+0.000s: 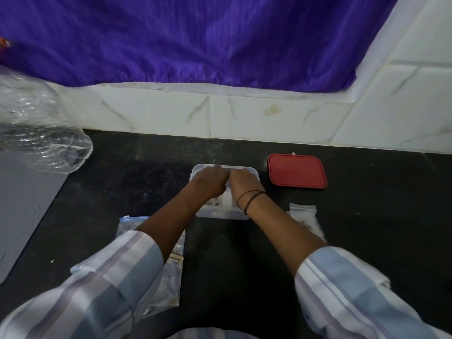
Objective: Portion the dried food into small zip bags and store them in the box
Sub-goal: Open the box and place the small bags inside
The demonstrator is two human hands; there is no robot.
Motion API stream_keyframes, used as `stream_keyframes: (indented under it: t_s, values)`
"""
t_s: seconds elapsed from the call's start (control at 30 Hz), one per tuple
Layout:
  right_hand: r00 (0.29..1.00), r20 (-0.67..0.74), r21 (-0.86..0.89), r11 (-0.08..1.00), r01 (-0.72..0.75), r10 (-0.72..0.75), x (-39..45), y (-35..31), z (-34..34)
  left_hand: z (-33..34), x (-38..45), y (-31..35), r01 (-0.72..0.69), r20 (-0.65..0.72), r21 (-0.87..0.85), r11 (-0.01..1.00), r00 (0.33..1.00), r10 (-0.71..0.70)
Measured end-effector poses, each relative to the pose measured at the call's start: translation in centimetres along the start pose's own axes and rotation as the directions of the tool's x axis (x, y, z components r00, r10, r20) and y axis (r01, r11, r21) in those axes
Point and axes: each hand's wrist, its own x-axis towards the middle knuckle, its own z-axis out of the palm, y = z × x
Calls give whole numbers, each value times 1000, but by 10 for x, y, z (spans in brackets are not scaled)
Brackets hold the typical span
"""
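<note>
both hands meet over the far half of the clear plastic box (221,214). the left hand (212,180) has its fingers curled downward, knuckles up, and the right hand (244,183) is curled the same way, the two touching at the knuckles. something pale shows between and under them, most likely a small zip bag, but the hands cover it and i cannot tell for sure what either one grips. a dark thread bracelet (249,199) circles the right wrist. both forearms come out of striped sleeves (342,285) rolled up toward the elbow.

the box sits on the black countertop (137,172), lid off, with pale bags and a few dark bits showing inside near its front wall. the red lid (297,171) lies flat just to the right of the box, apart from it. near the right forearm a small zip bag (304,217) with dark pieces in it lies on the counter. under the left forearm is a large zip bag (171,272) with a blue seal strip, holding dried food. at far left a crumpled clear plastic wrap (41,133) rests on a grey surface. behind runs a white marbled tile ledge (171,113), with purple cloth (195,37) above it.
</note>
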Motion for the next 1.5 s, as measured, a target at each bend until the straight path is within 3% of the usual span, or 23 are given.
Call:
stream_keyframes:
  t_s: [0.17, 0.27, 0.33, 0.4, 0.57, 0.73, 0.97, 1.23, 1.4, 1.5]
  values:
    - [965, -255, 241, 970, 7, 56, -18, 48, -13, -12, -3, 33, -214, -373, -194, 957, 919, 130]
    - [890, -437, 308, 951, 12, 130, -43, 85, -15, -13, -7, 70, -304, -417, -263, 916, 892, 176]
    - [871, -444, 345, 937, -48, 208, -62, 109, -10, -9, -12, 95, -334, -372, -325, 885, 905, 205]
    - [865, -410, 363, 922, -138, 291, -78, 131, 1, -2, -19, 120, -342, -309, -384, 857, 923, 230]
    - [882, -215, 346, 877, -332, 419, -104, 175, 42, 34, -18, 163, -198, -80, -415, 888, 980, 181]
    - [874, -86, 355, 834, -421, 478, -112, 193, 71, 63, -10, 174, -76, -19, -461, 884, 997, 76]
    - [859, 5, 398, 787, -472, 512, -107, 193, 77, 83, -8, 182, -23, 26, -545, 838, 999, 44]
    - [781, 4, 675, 574, -463, 624, -109, 203, 78, 84, -9, 181, 15, -37, -624, 781, 998, -48]
    - [695, 147, 861, 254, -440, 704, -105, 216, 86, 79, -9, 187, 70, -43, -627, 776, 991, -124]
    - [684, 178, 890, 180, -418, 707, -97, 229, 101, 80, -6, 189, 106, 5, -613, 783, 992, -130]
